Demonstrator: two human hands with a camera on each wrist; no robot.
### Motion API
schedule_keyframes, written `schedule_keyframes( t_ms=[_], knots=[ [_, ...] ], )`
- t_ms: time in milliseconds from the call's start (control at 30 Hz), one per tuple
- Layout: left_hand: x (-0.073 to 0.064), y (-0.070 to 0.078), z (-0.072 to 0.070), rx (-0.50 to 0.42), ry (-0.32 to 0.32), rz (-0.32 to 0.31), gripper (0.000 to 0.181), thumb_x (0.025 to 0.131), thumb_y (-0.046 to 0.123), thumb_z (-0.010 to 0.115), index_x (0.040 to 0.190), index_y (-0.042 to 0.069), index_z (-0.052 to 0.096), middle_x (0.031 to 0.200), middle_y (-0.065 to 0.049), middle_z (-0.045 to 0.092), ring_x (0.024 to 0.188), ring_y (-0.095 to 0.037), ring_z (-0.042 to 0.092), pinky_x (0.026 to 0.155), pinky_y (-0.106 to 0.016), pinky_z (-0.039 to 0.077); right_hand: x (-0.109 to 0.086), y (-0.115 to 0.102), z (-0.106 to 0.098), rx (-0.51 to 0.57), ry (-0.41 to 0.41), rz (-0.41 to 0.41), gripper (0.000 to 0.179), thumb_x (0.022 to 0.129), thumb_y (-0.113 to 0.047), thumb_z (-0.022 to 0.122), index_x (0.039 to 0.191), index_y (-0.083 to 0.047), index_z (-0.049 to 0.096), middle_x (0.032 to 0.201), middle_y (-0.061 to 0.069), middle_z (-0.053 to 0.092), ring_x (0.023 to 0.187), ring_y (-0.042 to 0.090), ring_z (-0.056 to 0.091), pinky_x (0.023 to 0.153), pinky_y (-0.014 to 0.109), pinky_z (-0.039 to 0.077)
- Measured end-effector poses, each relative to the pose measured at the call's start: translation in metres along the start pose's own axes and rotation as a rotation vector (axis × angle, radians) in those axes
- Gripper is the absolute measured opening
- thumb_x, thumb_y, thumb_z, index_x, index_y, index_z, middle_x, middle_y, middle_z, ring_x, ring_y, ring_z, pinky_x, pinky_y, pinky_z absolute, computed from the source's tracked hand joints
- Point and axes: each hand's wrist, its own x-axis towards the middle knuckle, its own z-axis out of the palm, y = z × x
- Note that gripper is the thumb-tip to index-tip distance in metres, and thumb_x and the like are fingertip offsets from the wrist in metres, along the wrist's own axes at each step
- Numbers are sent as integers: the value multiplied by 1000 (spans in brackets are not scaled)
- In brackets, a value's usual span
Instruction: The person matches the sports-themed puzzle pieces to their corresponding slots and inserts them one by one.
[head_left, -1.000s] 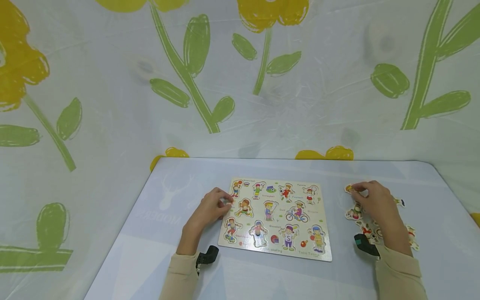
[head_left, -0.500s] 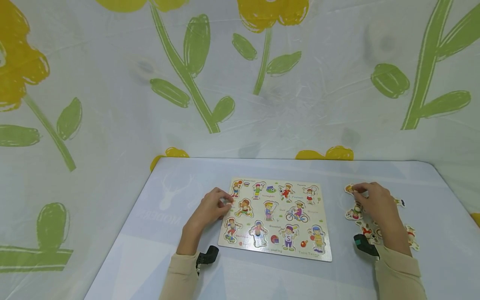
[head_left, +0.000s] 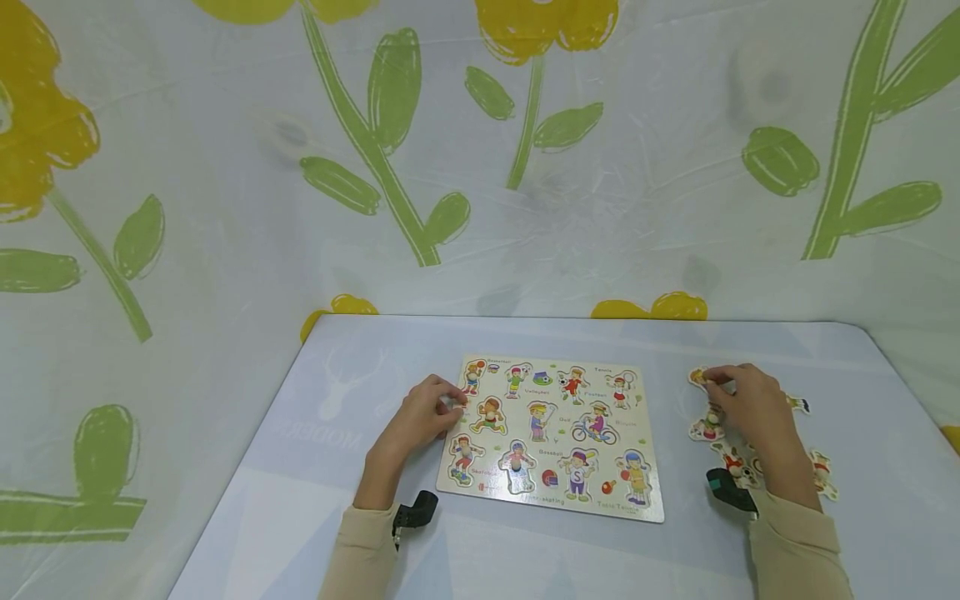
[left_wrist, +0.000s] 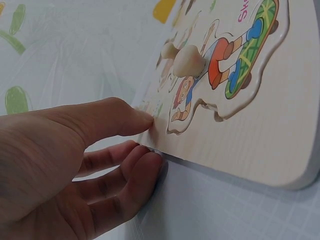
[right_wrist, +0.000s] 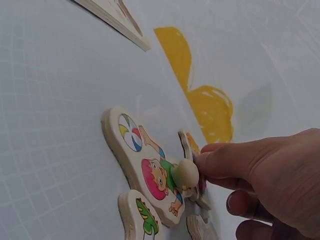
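The flat wooden puzzle board (head_left: 551, 492), printed with children playing sports, lies in the middle of the table. At its left edge my left hand (head_left: 422, 417) pinches the rim, thumb (left_wrist: 142, 120) on top and curled fingers against the side. A skateboarder piece (left_wrist: 220, 65) with a round wooden knob shows close by in the left wrist view. Off to the board's right, my right hand (head_left: 750, 404) pinches a small knobbed puzzle piece (head_left: 697, 377) by thumb and fingertip; its knob is hidden by them. In front of that sits a volleyball-player piece (right_wrist: 155, 175).
Several more loose pieces (head_left: 822, 475) lie under and around my right forearm. A white table (head_left: 360, 350) carries everything, and a flower-printed curtain (head_left: 600, 233) hangs behind its far edge. Each wrist wears a black camera mount (head_left: 416, 510).
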Motion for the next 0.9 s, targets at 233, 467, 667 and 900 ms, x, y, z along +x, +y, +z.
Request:
schedule_keyframes(
  t_ms=[233,467,667,900],
  knots=[
    [0,1,0,1,2,1,13,86,8,72,99,8,71,106,-8,58,73,-14,52,51,-21,47,1,-2,1,0,14,19,29,95,-18,62,116,1,66,114,26,63,87,33,55,68,45,45],
    [0,0,0,10,-1,5,13,86,8,71,100,8,71,106,-9,58,73,-13,52,52,-20,47,2,1,2,26,-12,2,27,95,-16,59,116,1,64,112,26,62,96,38,55,72,50,45],
    [1,-1,0,16,-2,15,13,86,7,71,99,8,71,106,-10,58,73,-14,52,52,-21,47,4,3,3,34,-56,-6,28,97,-15,54,118,1,61,113,27,56,97,40,52,75,52,46],
    [1,-1,0,14,-6,12,13,86,8,71,99,8,71,107,-9,58,74,-14,52,52,-21,46,5,3,3,51,-49,12,29,97,-16,53,119,2,59,114,28,54,94,37,50,72,46,45]
  ],
)
